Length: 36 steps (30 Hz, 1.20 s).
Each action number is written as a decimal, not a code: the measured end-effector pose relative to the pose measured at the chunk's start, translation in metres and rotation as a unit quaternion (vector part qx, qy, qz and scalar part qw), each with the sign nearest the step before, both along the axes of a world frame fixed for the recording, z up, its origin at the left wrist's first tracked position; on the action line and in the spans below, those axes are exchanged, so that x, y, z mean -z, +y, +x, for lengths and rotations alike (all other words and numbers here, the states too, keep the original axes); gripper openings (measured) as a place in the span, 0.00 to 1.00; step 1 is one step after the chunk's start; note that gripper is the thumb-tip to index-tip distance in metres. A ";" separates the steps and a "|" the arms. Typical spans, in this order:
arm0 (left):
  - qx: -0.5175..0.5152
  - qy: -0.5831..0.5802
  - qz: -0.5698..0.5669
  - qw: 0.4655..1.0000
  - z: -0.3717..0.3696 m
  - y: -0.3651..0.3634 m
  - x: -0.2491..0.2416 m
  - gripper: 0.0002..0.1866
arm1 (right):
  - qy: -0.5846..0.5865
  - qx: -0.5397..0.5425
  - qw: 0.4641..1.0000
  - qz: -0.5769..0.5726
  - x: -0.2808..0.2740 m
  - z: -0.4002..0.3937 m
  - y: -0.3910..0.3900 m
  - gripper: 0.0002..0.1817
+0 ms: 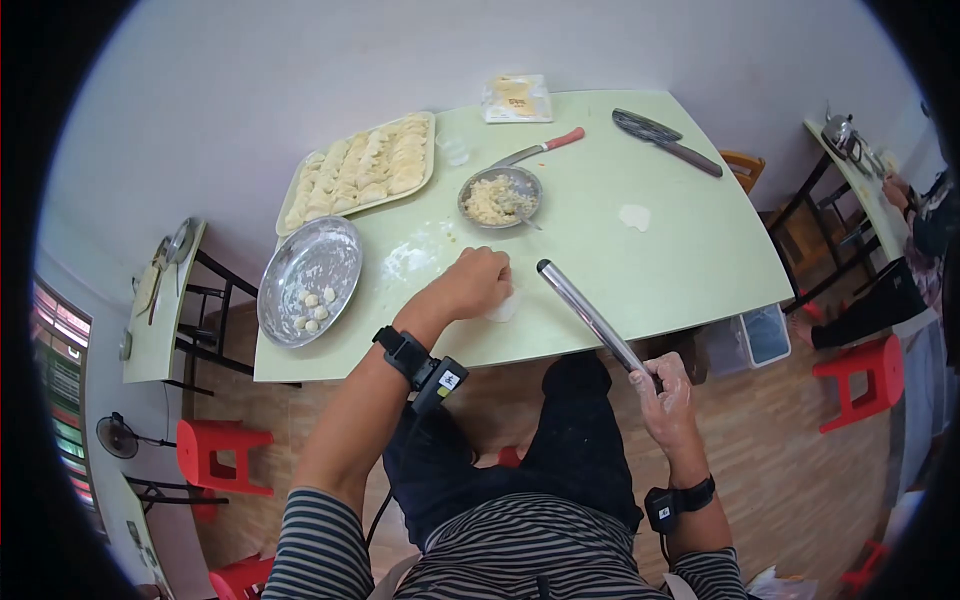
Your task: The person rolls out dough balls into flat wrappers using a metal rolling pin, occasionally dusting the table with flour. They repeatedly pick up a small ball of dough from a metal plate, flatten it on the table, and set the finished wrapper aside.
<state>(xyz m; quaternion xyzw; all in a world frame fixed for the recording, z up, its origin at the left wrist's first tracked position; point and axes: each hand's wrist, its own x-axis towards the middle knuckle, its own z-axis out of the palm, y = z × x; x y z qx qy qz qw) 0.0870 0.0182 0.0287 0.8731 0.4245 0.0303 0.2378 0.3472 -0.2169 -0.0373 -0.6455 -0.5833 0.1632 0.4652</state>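
Observation:
My left hand [478,282] is low over the near part of the table, its fingers curled in and closed at the edge of a thin white dough wrapper [504,309]. Part of that wrapper is hidden under the hand. My right hand [667,398], dusted with flour, grips one end of a metal rolling pin [595,312], which slants up and leftward past the table's front edge. Beyond my left hand stands a metal bowl [536,187] of pale filling with a utensil in it. A round metal basin [340,245] at the left holds several small dough balls [312,312].
A tray [431,160] of dumplings [360,165] lies at the back left. Farther back are a red-handled knife [540,148], a packet [516,99] and a dark-handled utensil [665,140]. Another flat dough piece [635,217] rests rightward. Red stools [225,455] flank the table; a person stands far right.

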 end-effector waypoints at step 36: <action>-0.030 -0.118 0.239 0.963 -0.067 -0.095 -0.001 0.26 | -0.052 -0.055 0.997 -0.007 -0.036 -0.038 0.024 0.10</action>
